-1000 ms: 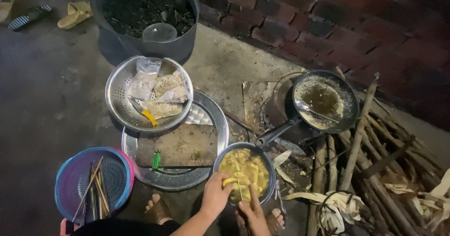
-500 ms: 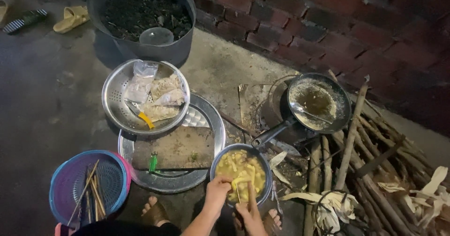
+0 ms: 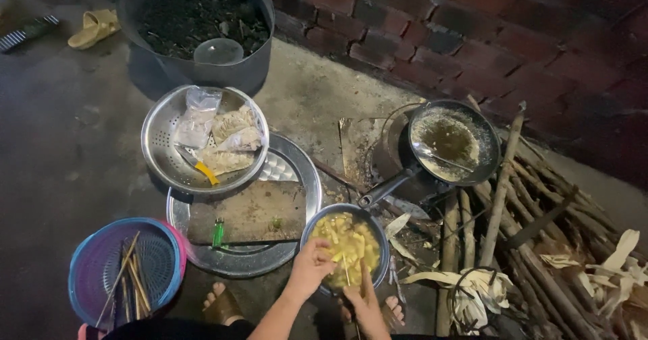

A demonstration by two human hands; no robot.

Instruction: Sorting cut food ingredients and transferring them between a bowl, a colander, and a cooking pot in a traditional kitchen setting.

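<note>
A small metal bowl (image 3: 310,229) of yellow cut pieces (image 3: 341,235) sits on the ground in front of me. My left hand (image 3: 309,269) reaches into it at the near rim, fingers curled on the yellow pieces. My right hand (image 3: 362,301) is at the bowl's near edge and holds a thin wooden skewer (image 3: 346,270) that points up into the bowl. Whether the left hand has a piece gripped is hard to tell.
A frying pan (image 3: 453,144) with bubbling oil stands on a wood fire, sticks (image 3: 503,198) piled to its right. A round tray (image 3: 297,158) carries a wooden board (image 3: 246,212), a green lighter (image 3: 218,232) and a colander (image 3: 158,151) of packets. A blue basket (image 3: 91,272) holds skewers.
The view has shifted slightly. My left hand has sunk a little deeper into the bowl, and my right hand stays at the near rim with the skewer.
</note>
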